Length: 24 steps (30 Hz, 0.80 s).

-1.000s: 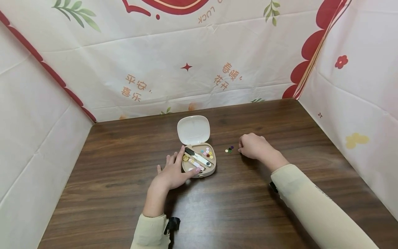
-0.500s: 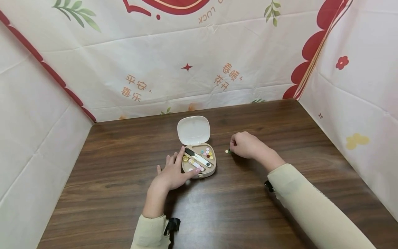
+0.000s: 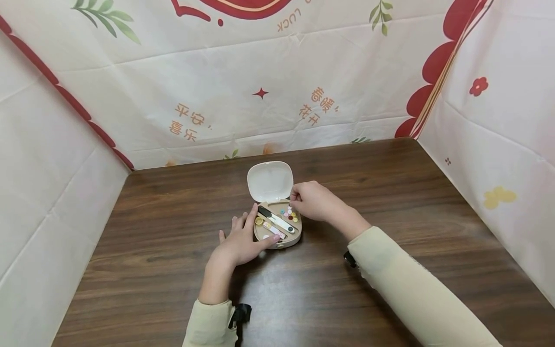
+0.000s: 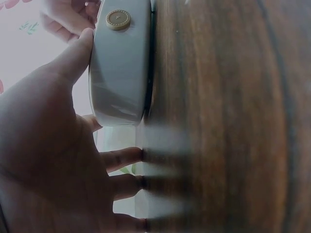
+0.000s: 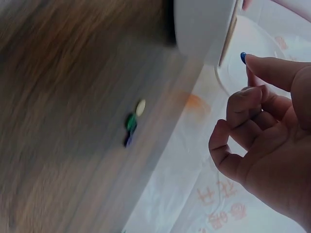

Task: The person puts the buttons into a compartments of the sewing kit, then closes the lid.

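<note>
A small beige sewing box (image 3: 298,236) stands on the table with its white lid (image 3: 270,181) raised. Inside lie several small coloured buttons (image 3: 289,213), a white tool with a black end (image 3: 282,223) and a gold ring-shaped piece (image 3: 258,220). My left hand (image 3: 237,245) rests against the box's left side, thumb on the front rim and index finger along the left edge, other fingers spread on the table. Above the back right compartment, my right hand (image 3: 318,201) pinches a tiny blue button (image 5: 243,58) between thumb and index finger.
On the wooden table (image 3: 173,270), right of the box, lie a cream button (image 5: 141,107), a green button (image 5: 131,121) and a purple button (image 5: 128,140), seen in the right wrist view. A white printed cloth (image 3: 217,82) hangs behind and along both sides.
My right hand has moved left from the loose buttons to above the box, now with a blue button in its fingertips. The left hand and the box have stayed put.
</note>
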Each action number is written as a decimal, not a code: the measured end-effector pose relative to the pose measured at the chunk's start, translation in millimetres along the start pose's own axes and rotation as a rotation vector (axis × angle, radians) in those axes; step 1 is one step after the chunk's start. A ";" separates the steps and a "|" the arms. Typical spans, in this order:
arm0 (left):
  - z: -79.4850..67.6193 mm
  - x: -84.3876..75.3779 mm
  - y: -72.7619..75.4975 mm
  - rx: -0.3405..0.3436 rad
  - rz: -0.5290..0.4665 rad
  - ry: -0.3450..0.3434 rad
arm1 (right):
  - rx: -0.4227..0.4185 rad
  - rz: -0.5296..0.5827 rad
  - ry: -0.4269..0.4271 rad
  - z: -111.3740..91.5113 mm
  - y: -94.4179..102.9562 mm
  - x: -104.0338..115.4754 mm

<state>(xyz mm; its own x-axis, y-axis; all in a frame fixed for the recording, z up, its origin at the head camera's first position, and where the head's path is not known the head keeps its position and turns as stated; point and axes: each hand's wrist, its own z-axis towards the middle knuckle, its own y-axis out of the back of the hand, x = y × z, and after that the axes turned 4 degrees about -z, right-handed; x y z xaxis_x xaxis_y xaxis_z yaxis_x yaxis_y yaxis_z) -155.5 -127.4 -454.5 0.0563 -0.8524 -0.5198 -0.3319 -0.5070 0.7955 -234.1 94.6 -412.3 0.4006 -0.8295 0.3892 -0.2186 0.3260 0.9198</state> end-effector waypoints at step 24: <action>-3.5 -3.8 -0.3 0.001 -0.007 0.000 | 0.033 -0.061 -0.009 8.6 -22.0 10.8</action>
<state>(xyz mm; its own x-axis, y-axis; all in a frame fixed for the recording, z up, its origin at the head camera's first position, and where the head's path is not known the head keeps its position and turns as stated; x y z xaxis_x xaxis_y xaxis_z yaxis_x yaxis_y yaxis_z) -152.3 -124.4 -451.7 0.0588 -0.8490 -0.5250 -0.3327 -0.5126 0.7916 -232.6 74.6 -428.8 0.4063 -0.8514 0.3318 -0.2236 0.2594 0.9395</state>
